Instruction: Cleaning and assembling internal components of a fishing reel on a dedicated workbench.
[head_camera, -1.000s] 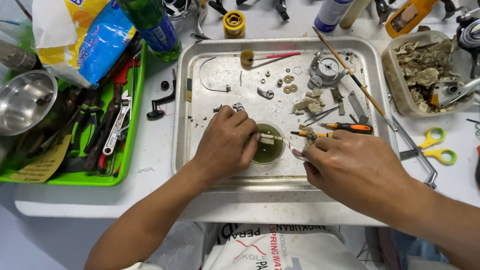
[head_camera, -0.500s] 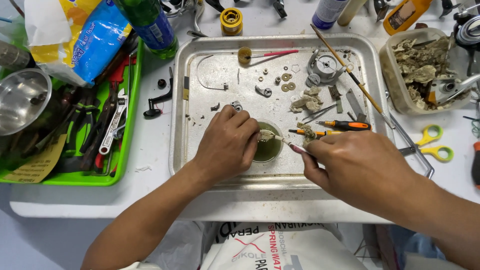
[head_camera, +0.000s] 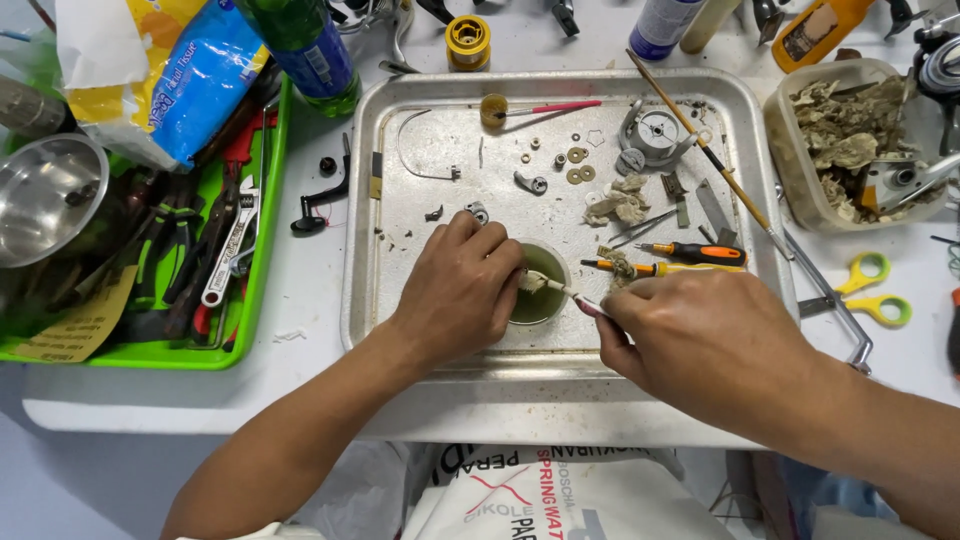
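The left hand (head_camera: 455, 290) was clamped beside the small green cup (head_camera: 535, 297); the right hand (head_camera: 705, 345), at four o'clock of it, pinched a brush (head_camera: 560, 290).

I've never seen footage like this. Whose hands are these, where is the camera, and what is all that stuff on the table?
The camera sits on a person's head and looks down at their own bare hands. The left hand rests on a small round cup of greenish liquid inside a metal tray. The right hand holds a small brush with its tip at the cup. Small washers and an orange screwdriver lie in the tray. A green bin of tools stands left, yellow scissors lie right.
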